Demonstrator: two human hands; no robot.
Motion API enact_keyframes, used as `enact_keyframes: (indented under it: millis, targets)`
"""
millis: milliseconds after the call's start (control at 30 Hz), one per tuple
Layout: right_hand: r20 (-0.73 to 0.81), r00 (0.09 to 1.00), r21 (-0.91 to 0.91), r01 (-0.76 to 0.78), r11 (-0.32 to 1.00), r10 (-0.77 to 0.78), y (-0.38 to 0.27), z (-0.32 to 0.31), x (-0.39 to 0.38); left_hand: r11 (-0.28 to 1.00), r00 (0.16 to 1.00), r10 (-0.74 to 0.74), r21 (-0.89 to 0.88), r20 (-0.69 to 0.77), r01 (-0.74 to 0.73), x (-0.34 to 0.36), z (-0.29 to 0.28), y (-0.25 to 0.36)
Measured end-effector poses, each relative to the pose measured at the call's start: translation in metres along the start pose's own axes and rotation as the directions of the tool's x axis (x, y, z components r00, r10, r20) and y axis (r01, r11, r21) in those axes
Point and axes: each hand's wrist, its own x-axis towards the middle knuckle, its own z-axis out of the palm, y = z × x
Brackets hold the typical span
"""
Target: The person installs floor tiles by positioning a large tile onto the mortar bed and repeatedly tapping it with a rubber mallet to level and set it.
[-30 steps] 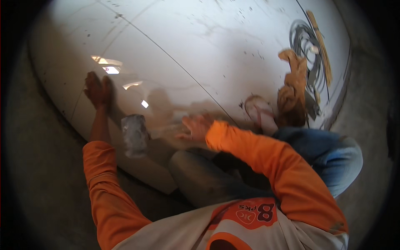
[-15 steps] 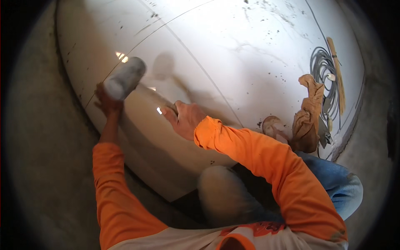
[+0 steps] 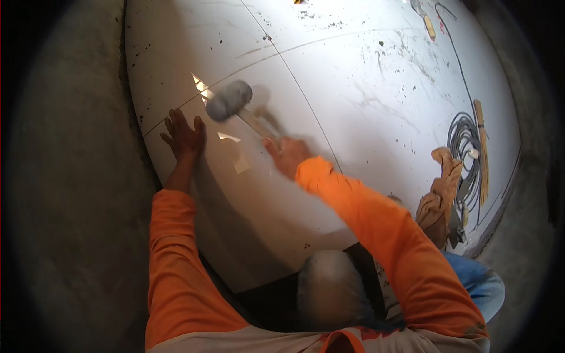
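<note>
My right hand point(image 3: 288, 156) is closed round the handle of a rubber mallet point(image 3: 229, 100). The mallet's grey head is slightly blurred and hangs above a large glossy white floor tile point(image 3: 282, 206), near a tile joint. To the left of the head, my left hand point(image 3: 186, 136) lies with its fingers spread on the tile, close to the same joint and the tile's left edge. It holds nothing. Bright reflections and the mallet's shadow show on the glossy surface.
At the right lie a coiled grey cable point(image 3: 463, 135), a straw broom point(image 3: 481, 153) and a crumpled brown cloth point(image 3: 438, 203). A trowel with a yellowish handle point(image 3: 429, 26) rests at the far right. Dark debris specks the tiles. Rough grey floor point(image 3: 65, 176) borders them on the left.
The mallet head has moved rightward, away from above my left hand, which now shows its spread fingers. The whole view has shifted, with more of the far tiles showing.
</note>
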Motion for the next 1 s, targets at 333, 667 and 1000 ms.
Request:
enact_keyframes:
  millis: [333, 667, 1000]
  targets:
    - [0.170, 0.985, 0.000, 0.041, 0.999, -0.041, -0.048, -0.006, -0.041, 0.991, 0.995, -0.006, 0.136, 0.095, -0.007, -0.021, 0.003, -0.024]
    - [0.324, 0.915, -0.238, 0.324, 0.916, -0.240, -0.027, 0.014, -0.027, 0.991, 1.000, -0.018, 0.136, 0.003, 0.018, -0.004, 0.012, -0.025]
    - [0.190, 0.907, 0.089, 0.365, 0.927, -0.376, -0.046, 0.008, -0.022, 0.980, 0.990, 0.125, 0.149, 0.071, -0.134, -0.004, 0.005, -0.021]
